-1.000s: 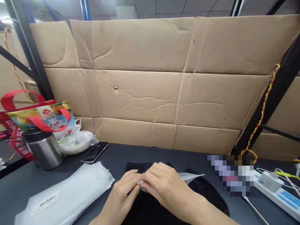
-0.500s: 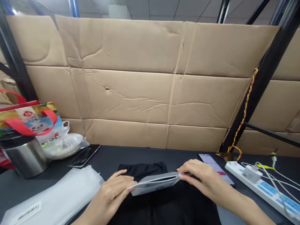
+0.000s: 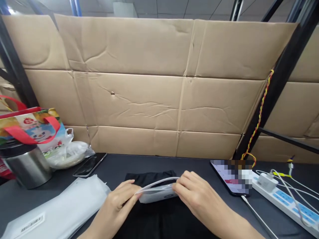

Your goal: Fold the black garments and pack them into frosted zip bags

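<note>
A frosted plastic bag [image 3: 156, 196] is held up in front of me, its mouth edge bowed upward. My left hand [image 3: 119, 202] is closed on the bag's left corner, thumb and fingers pinching it. At its right end my right hand [image 3: 194, 192] grips the edge with bent fingers. Beneath the bag lies a black garment [image 3: 161, 219], its far end showing behind the bag. I cannot tell whether anything is inside the bag. Left of my left hand lie other frosted bags [image 3: 62, 205], one with a barcode label.
A steel flask [image 3: 27, 166], a colourful carry bag [image 3: 42, 129], a clear plastic bag [image 3: 72, 154] and a dark phone [image 3: 91, 164] stand at left. At right are a lit phone [image 3: 225, 176] on a cable and a white power strip [image 3: 284, 199]. Cardboard [image 3: 139, 99] walls the back.
My right hand has slid left along the bag's edge, closer to my left hand. The bag's upper edge now arches where it was nearly straight. My left hand has barely moved.
</note>
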### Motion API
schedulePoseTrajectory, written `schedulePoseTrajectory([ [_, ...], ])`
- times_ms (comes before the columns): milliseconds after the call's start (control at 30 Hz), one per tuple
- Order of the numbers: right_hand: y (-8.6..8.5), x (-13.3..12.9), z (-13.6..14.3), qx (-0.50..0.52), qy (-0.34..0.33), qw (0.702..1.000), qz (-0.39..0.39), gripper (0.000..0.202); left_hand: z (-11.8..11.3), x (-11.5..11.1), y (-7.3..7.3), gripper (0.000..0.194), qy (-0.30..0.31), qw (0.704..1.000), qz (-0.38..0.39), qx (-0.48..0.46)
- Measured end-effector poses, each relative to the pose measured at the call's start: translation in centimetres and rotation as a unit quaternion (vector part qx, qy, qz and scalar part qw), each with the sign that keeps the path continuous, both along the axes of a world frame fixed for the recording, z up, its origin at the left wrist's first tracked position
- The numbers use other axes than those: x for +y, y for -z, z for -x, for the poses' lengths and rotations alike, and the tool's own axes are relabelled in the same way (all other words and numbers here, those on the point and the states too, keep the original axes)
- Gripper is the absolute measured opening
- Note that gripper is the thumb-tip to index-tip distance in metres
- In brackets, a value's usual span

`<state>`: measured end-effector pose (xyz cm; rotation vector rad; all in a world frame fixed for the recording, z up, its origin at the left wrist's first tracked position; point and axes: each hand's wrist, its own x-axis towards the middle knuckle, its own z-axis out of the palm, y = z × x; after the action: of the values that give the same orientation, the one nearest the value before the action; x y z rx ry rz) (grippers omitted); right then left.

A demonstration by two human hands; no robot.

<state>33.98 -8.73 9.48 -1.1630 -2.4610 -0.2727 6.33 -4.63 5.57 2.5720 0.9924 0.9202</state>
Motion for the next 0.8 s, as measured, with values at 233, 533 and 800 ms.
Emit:
schedulePoseTrajectory([
  [233, 0.5, -0.5, 0.8, 0.012, 0.023, 1.0, 0.001, 0.016, 0.0, -0.4, 0.3, 0.025, -0.002, 0.999, 0.038, 0.001],
  [533, -1.9, -1.7, 1.2, 0.081, -0.036, 0.983, 0.159, 0.009, -1.6, -0.3, 1.8, 0.043, 0.006, 0.995, 0.081, 0.054],
  [800, 2.8, 1.2, 4.3, -0.049, 0.063, 0.991, 0.103, 0.038, -2.9, -0.6, 1.6, 0.043, 0.036, 0.995, 0.085, 0.046],
])
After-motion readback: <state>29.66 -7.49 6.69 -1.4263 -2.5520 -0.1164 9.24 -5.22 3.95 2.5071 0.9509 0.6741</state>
